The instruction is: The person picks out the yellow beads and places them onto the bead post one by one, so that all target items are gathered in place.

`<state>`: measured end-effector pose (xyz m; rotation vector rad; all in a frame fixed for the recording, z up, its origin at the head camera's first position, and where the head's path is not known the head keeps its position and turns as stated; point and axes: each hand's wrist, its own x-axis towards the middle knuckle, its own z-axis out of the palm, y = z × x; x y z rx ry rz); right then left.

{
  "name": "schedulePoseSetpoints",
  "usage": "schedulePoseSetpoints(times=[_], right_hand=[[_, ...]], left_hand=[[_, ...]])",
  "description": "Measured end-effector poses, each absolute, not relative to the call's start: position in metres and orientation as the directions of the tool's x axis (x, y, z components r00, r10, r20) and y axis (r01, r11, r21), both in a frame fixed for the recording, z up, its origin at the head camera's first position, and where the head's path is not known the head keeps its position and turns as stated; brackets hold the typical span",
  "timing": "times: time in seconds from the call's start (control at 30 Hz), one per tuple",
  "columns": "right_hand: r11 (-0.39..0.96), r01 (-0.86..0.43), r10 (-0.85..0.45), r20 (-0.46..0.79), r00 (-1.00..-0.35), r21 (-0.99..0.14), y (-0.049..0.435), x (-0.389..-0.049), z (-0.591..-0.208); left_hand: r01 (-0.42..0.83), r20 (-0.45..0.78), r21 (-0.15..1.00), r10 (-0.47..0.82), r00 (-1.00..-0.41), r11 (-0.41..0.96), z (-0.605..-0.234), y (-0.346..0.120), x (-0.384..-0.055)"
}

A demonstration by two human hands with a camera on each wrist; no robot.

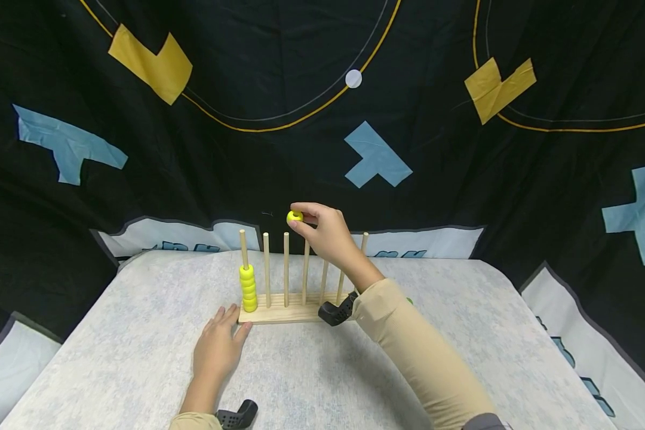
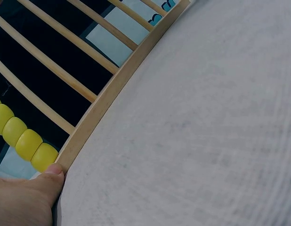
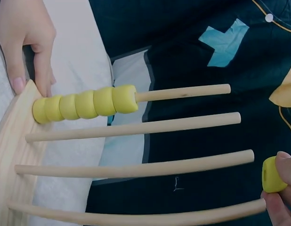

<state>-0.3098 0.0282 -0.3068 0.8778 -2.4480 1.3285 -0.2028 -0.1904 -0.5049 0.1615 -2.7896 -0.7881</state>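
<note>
A wooden peg rack stands on the table, its pale base [image 1: 285, 313] carrying several upright pegs. Yellow beads [image 1: 248, 288] are stacked on the leftmost peg [image 3: 183, 92], whose upper part is bare. My left hand [image 1: 217, 346] holds the base's left end, thumb [image 2: 53, 172] at the front edge and fingers along the end. Above the peg tops, my right hand [image 1: 325, 230] pinches one yellow bead [image 1: 294, 216] between thumb and fingers. In the right wrist view that bead [image 3: 272, 175] is just past the peg tips. The right hand and forearm cover parts of the pegs on the right.
A light, mottled cloth covers the table [image 1: 140, 334]. Behind it hangs a black curtain [image 1: 279, 167] with blue and yellow patches. A small green thing [image 1: 410, 300] peeks out beside the right sleeve [image 1: 408, 334].
</note>
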Motion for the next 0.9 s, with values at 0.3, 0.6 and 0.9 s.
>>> schedulePoseSetpoints(times=[0.3,0.6,0.9], right_hand=[[0.419,-0.569,-0.433,0.395,-0.810,-0.707,0.005,-0.310,-0.305],[0.429,-0.591,-0.466,0.393,-0.792,-0.683,-0.011,-0.308,-0.307],[0.433,-0.632,-0.514,0.400,-0.759,-0.642,-0.028,-0.303,-0.306]], left_hand=[[-0.053,0.177,0.528,-0.171,-0.969,0.847,-0.505,-0.192,-0.204],[-0.044,0.189,0.528,-0.168,-0.967,0.848,-0.505,-0.191,-0.204],[-0.058,0.173,0.536,-0.178,-0.969,0.842,-0.505,-0.192,-0.205]])
